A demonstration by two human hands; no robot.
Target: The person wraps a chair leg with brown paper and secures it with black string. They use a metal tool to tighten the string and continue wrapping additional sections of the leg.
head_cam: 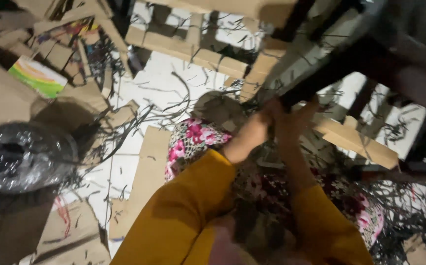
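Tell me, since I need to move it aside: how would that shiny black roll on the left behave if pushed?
The black roll looks round with a hollow centre, so on its edge it would probably roll; it seems to lie flat now, so it would more likely slide. Its glossy wrapping suggests a slippery grip. Its tightly wound bulk hints at some weight.

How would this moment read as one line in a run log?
left hand: at dark strip bundle, grip blurred | right hand: same | floor: cardboard pieces, dark strips | plastic-wrapped roll left

A cardboard workshop floor: cardboard pieces (149, 172) and dark strip offcuts (409, 196) lie everywhere.
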